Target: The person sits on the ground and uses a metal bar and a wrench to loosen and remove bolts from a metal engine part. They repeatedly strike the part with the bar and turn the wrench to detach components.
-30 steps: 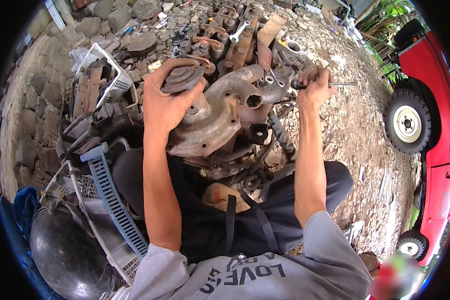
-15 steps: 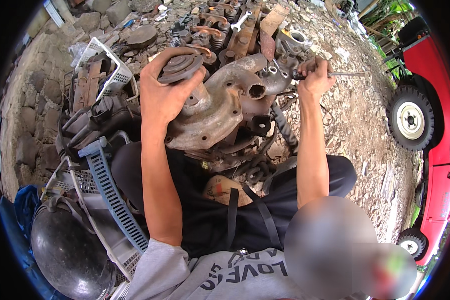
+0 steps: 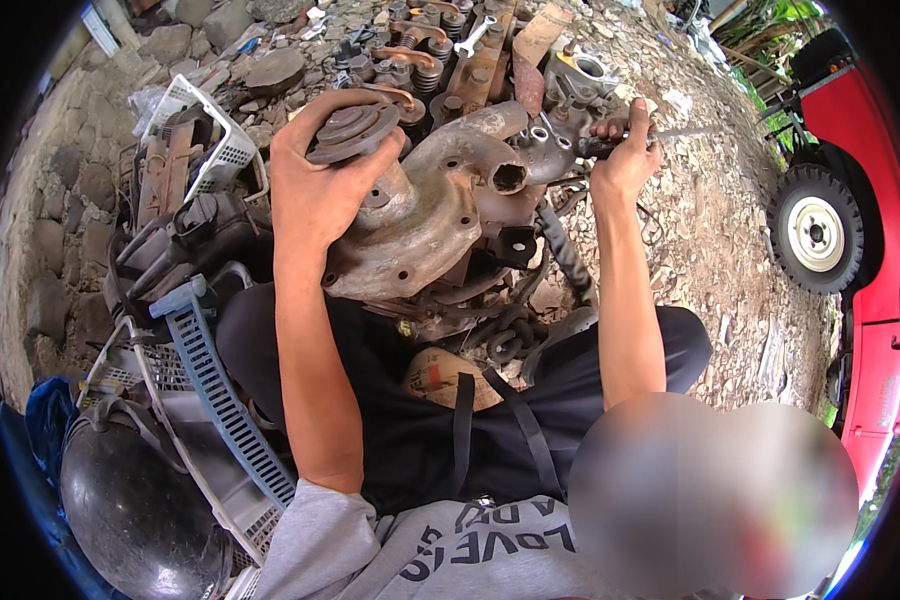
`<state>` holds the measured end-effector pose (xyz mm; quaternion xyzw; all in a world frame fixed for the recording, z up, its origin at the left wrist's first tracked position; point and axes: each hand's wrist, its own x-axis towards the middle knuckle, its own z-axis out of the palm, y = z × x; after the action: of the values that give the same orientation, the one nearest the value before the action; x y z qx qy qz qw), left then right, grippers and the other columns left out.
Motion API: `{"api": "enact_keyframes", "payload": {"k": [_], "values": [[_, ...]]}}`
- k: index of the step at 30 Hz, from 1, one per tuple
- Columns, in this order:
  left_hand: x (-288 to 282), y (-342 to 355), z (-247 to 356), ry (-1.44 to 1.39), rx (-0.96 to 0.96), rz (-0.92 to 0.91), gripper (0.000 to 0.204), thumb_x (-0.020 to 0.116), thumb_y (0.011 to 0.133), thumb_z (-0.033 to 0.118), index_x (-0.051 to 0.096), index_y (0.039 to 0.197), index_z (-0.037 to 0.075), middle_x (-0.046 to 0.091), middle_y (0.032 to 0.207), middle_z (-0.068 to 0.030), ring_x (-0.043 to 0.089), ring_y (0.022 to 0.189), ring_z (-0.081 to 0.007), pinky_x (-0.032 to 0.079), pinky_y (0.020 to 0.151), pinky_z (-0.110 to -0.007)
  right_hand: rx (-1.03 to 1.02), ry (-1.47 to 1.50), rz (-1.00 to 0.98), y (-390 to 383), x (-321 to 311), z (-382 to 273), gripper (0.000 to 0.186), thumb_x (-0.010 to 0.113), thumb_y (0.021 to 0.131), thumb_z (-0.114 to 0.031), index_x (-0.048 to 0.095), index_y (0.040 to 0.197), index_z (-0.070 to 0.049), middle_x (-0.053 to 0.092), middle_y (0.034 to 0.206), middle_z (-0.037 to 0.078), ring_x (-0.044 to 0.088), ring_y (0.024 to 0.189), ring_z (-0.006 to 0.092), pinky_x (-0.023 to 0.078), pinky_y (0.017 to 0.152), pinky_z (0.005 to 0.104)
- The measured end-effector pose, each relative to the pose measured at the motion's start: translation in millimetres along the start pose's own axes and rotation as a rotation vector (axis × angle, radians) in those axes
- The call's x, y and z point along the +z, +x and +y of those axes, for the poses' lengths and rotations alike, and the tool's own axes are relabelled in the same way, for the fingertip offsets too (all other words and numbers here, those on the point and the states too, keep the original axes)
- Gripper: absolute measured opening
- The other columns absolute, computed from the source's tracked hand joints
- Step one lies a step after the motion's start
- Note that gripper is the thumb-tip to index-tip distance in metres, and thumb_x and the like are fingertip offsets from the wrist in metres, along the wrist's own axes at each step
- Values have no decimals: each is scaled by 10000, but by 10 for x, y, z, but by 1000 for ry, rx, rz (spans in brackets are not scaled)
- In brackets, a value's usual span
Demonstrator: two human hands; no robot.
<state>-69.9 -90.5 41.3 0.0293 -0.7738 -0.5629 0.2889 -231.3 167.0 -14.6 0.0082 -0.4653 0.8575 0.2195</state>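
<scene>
My left hand is wrapped round the stepped round flange at the upper left end of a grey-brown metal manifold. The manifold lies over the engine parts in front of my legs, its curved pipe and open round port toward the right. My right hand grips the dark handle of a screwdriver, one digit raised upward. Its thin shaft points right, away from the manifold. The handle end is beside a metal fitting with small round holes.
An engine head with springs and rocker arms stands ahead, a wrench lying on it. White baskets, a blue slotted plastic piece and a black helmet are on the left. A red vehicle stands right on stony ground.
The fingers of my right hand have shifted on the screwdriver handle, one digit now raised. My left hand stays round the flange. The whole view has shifted slightly.
</scene>
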Motion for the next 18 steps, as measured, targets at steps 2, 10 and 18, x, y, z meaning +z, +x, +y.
{"api": "enact_keyframes", "payload": {"k": [2, 10, 18], "values": [[10, 13, 3, -19, -14, 0, 263, 792, 739, 62, 707, 986, 26, 737, 936, -47, 683, 872, -105, 522, 812, -258, 63, -2, -78, -22, -74, -70, 201, 582, 925, -165, 492, 1001, -2, 497, 693, 72, 521, 617, 161, 488, 548, 327], [8, -8, 5, 24, 8, 10, 263, 780, 746, 61, 708, 995, 22, 727, 906, -51, 671, 842, -105, 521, 780, -252, 383, -341, -277, -442, 43, -811, 315, 432, 1020, -140, 338, 1303, -40, 553, 903, 123, 594, 689, 220, 553, 600, 398], [17, -8, 26, 37, 14, 18, 254, 770, 746, 50, 697, 985, 14, 716, 883, -42, 656, 823, -99, 514, 767, -248, 496, -91, -309, -491, -128, -1164, 415, 424, 1060, -287, 490, 1260, 70, 606, 1127, 276, 678, 1023, 325, 621, 806, 346]]}}
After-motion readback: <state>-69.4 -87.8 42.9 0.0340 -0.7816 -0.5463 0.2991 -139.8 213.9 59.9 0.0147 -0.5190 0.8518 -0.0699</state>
